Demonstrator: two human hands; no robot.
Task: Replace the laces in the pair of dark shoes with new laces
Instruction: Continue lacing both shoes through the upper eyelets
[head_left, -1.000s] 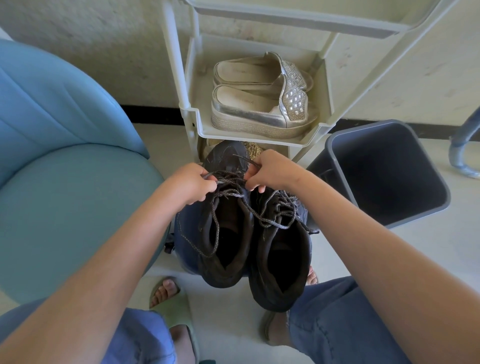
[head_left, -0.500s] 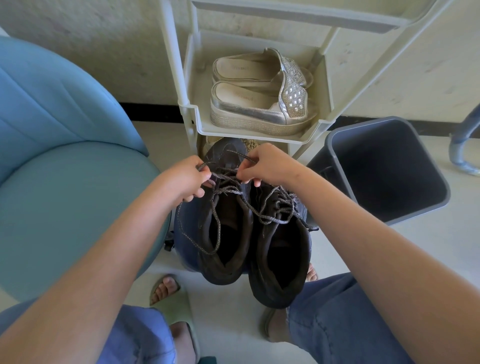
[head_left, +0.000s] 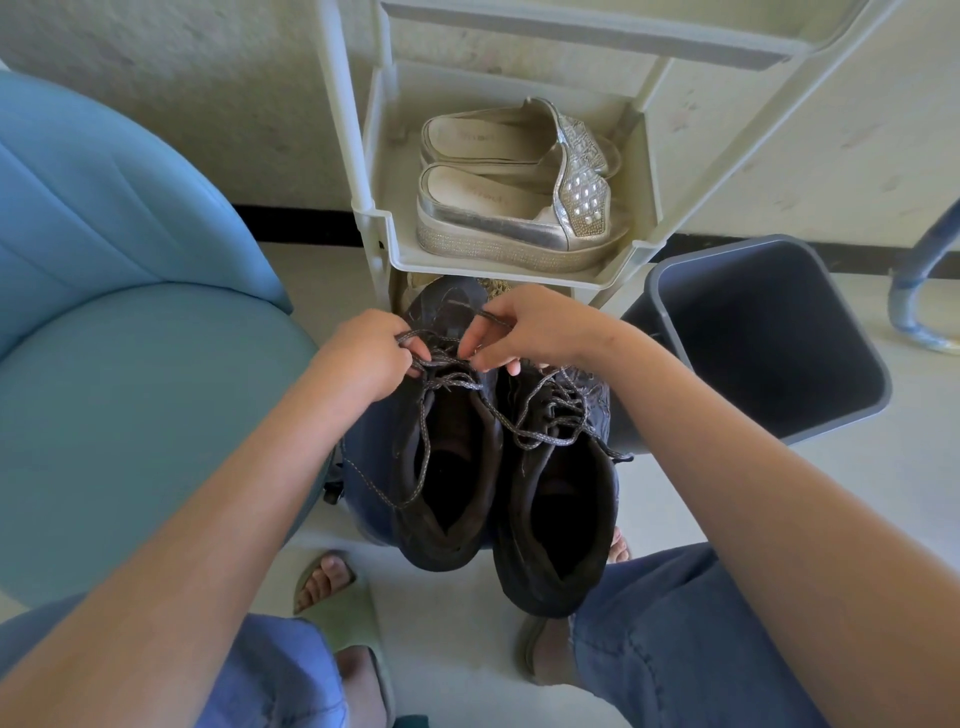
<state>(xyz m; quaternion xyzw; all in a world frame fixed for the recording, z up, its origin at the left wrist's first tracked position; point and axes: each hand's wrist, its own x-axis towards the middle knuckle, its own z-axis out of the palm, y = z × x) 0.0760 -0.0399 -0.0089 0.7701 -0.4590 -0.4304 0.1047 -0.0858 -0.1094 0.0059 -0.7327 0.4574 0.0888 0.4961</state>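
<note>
Two dark shoes (head_left: 452, 530) are set side by side between the knees, before a rack (head_left: 498, 262). One shoe's lace (head_left: 451, 383) is pinched near the toe by the left hand (head_left: 371, 353) and right hand (head_left: 530, 327).

The person wore blue jeans (head_left: 685, 649). A pale green slide (head_left: 343, 616) was on the left foot; the right seemed alike.

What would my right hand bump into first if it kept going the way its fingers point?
Probably the left hand: the right hand, pinching the lace, points across the dark shoe toward it. Depth is unclear.
</note>
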